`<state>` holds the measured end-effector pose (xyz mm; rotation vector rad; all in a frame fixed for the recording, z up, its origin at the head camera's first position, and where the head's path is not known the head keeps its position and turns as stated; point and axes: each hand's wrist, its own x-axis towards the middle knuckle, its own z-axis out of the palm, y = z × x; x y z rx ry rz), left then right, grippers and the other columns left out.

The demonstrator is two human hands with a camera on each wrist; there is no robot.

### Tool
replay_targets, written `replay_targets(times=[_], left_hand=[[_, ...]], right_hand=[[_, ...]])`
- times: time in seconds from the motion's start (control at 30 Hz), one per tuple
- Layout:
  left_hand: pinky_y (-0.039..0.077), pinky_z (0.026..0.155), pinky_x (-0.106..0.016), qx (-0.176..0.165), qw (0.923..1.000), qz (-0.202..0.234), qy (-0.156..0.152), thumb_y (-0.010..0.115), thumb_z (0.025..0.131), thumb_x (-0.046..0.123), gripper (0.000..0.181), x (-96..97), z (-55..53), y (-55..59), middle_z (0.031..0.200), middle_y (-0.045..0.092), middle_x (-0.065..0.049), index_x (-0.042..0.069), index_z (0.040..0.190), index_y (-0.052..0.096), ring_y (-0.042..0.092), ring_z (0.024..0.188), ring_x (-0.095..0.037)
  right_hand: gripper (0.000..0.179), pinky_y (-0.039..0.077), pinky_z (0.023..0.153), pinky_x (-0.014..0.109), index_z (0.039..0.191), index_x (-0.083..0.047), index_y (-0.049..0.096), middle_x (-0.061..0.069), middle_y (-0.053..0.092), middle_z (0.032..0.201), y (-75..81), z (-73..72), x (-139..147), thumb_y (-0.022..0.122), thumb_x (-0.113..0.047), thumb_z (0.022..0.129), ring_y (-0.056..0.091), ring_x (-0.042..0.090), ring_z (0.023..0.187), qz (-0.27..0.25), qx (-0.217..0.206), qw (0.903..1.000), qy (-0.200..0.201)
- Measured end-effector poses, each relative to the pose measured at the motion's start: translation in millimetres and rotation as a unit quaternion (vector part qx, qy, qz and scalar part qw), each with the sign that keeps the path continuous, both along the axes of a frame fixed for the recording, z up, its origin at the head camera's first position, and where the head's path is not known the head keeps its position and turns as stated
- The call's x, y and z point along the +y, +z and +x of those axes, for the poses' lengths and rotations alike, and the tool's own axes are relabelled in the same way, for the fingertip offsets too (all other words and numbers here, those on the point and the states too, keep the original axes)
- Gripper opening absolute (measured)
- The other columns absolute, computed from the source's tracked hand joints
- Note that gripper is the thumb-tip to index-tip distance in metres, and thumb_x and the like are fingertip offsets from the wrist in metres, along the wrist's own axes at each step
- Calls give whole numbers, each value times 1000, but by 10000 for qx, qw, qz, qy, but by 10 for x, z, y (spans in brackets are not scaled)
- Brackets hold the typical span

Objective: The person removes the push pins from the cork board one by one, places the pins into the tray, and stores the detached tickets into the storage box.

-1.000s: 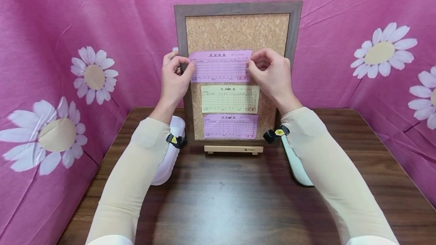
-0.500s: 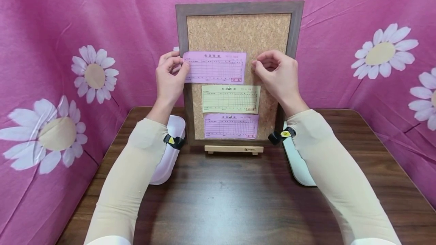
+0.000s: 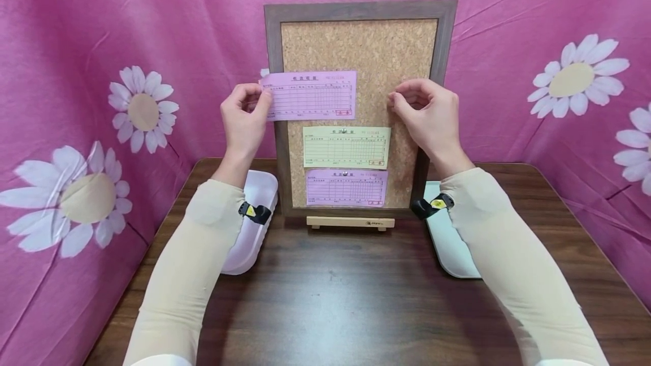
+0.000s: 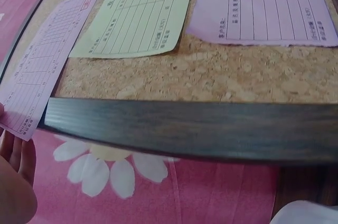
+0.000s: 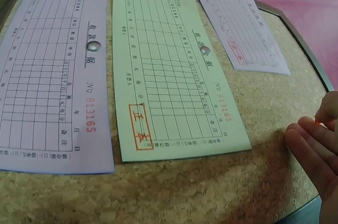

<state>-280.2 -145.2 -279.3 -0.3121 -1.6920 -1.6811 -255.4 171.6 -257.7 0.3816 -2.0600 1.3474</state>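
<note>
My left hand (image 3: 243, 120) pinches the left end of a purple receipt slip (image 3: 312, 96), thumb in front. The slip overlaps the left frame of a corkboard (image 3: 358, 44), and its right end is free. In the left wrist view the slip (image 4: 47, 49) stands at an angle to the cork. My right hand (image 3: 429, 114) is curled in front of the cork, thumb and fingertips together, with nothing visible between them. Lower down, a pale green receipt slip (image 3: 347, 148) and another purple receipt slip (image 3: 346, 190) hang under silver pins (image 5: 205, 49).
The board leans upright on a small wooden stand (image 3: 351, 222) on a dark wood table (image 3: 325, 298). A white tray (image 3: 261, 185) lies at the left, partly behind my forearm. At the right, a pale green tray (image 3: 450, 247) is partly covered by my sleeve. Pink flowered cloth (image 3: 203, 44) surrounds the table.
My right hand has let go of the upper purple slip's right end and moved right. My left hand has carried that slip left, so it now overlaps the frame.
</note>
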Motion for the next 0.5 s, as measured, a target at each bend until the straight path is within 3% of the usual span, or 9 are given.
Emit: replay_targets(times=[0.17, 0.5], left_hand=[[48, 64, -15, -9, 10000, 63, 47, 72, 95, 1, 5, -54, 25, -8, 73, 66, 17, 3, 90, 74, 59, 66, 3], [51, 64, -13, -127, 9993, 358, 24, 72, 97, -2, 12, -154, 35, -36, 75, 70, 16, 8, 93, 73, 62, 66, 2]], right_hand=[[9, 56, 75, 12, 99, 1, 79, -23, 72, 78, -26, 23, 59, 78, -8, 96, 71, -5, 74, -21, 65, 9999, 95], [12, 58, 77, 12, 101, 2, 78, -23, 75, 82, -97, 54, 158, 77, -9, 96, 74, -4, 77, -71, -35, 9999, 120]])
